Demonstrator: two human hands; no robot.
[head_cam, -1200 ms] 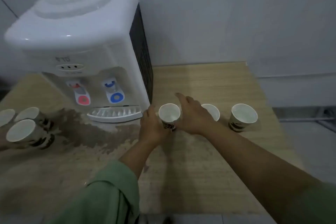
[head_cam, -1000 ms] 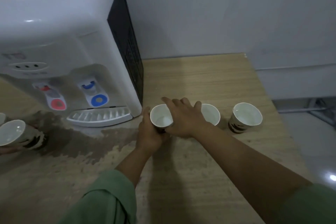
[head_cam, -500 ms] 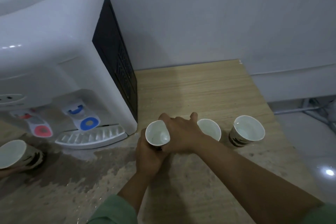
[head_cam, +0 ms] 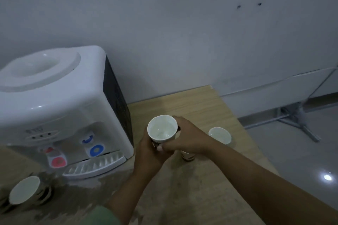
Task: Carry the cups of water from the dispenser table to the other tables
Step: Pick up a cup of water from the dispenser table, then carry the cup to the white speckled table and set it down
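The held paper cup [head_cam: 162, 129] was a thin-walled, open-topped container with a white interior and a dark printed band around its lower wall. Water appeared to stand in it, though the level was hard to read in the dim light. Judged from its material, the cup would be light, soft-walled and easily crushed. Squeezing near the rim would probably deform the mouth and spill the contents, so the lower and middle wall was the better place to hold it, with light, even pressure and the mouth kept level.

The left hand [head_cam: 149, 153] was closed around the cup's lower wall from the near-left side. The right hand [head_cam: 184, 139] was closed against the cup's right side, with the thumb across the front, below the rim. The cup sat between the two hands, seemingly lifted clear of the wooden table [head_cam: 210, 107], just right of the white water dispenser [head_cam: 60, 107].

A second paper cup [head_cam: 220, 135] stood on the table beyond the right forearm. The base of a third cup [head_cam: 188, 155] showed under the right wrist. Another cup [head_cam: 24, 192] stood at the lower left, on the wet patch [head_cam: 87, 204] in front of the drip tray [head_cam: 97, 165].
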